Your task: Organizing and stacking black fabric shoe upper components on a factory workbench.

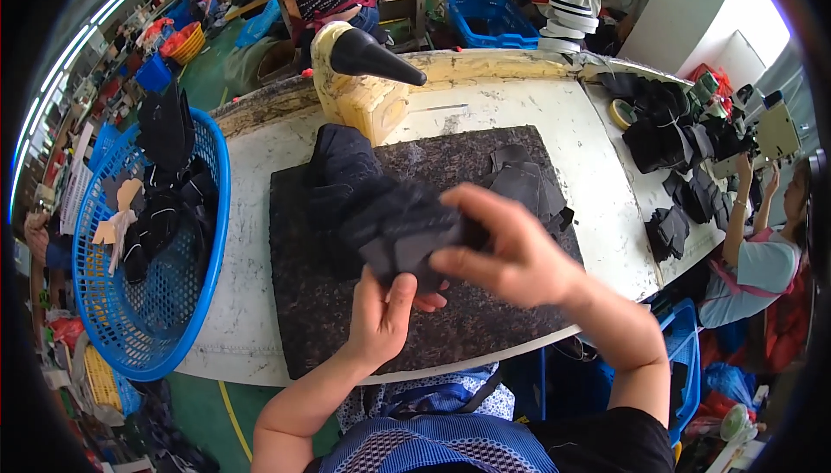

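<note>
A black fabric piece (407, 248) with a smooth grey-black flap is in my hands above the dark mat (485, 326). My left hand (383, 313) grips its lower edge, thumb on top and fingertips showing beneath. At its right end is my right hand (511, 252), slightly blurred, with thumb and index finger curved around the edge. Behind them lies a heap of similar black pieces (342, 157), partly hidden by the held one. Flat dark grey cut pieces (524, 183) are stacked on the mat beyond my right hand.
A yellow-wrapped stand (351, 101) with a black cone (372, 56) rises at the table's far edge. On the left, a blue basket (221, 179) holds black pieces and tan scraps. Black bundles (662, 140) lie at the right, near a co-worker (753, 274). Other people sit beyond.
</note>
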`<state>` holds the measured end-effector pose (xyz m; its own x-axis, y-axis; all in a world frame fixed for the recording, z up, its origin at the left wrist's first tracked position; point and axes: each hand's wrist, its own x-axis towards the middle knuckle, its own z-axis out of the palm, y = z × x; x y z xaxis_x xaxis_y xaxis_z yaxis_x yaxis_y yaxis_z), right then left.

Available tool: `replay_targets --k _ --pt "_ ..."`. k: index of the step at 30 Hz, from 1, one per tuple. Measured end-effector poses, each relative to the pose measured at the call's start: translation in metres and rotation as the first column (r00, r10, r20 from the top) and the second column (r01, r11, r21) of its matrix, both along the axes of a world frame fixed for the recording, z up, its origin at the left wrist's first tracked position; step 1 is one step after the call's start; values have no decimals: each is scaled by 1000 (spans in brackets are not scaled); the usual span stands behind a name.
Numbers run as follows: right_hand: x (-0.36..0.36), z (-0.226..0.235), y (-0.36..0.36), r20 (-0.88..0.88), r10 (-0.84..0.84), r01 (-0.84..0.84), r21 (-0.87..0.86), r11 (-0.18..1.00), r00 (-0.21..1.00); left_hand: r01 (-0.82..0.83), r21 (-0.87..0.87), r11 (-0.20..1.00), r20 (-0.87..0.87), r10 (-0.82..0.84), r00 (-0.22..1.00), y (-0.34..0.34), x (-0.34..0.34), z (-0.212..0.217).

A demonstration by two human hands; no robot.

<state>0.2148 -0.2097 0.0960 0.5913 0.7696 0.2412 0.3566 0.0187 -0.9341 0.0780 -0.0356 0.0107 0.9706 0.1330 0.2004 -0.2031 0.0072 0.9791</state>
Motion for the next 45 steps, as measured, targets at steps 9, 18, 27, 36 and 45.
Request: replay_targets --k 9,18,27,36,45 --pt "261 -41 -65 -108 -346 200 -644 739 932 -465 722 512 348 312 884 78 16 -2" --pt "260 -80 -78 489 -392 585 -343 735 779 -452 738 502 285 375 882 101 15 -12" --pt "42 -14 -61 491 -343 425 -62 903 801 -127 840 527 123 43 991 89 -14 23" --pt "-44 -56 15 66 -105 109 -56 992 992 109 324 940 -172 -55 984 79 -18 34" --pt "-88 -73 5 -586 -235 354 96 930 776 64 119 991 -248 -33 968 126 19 27"
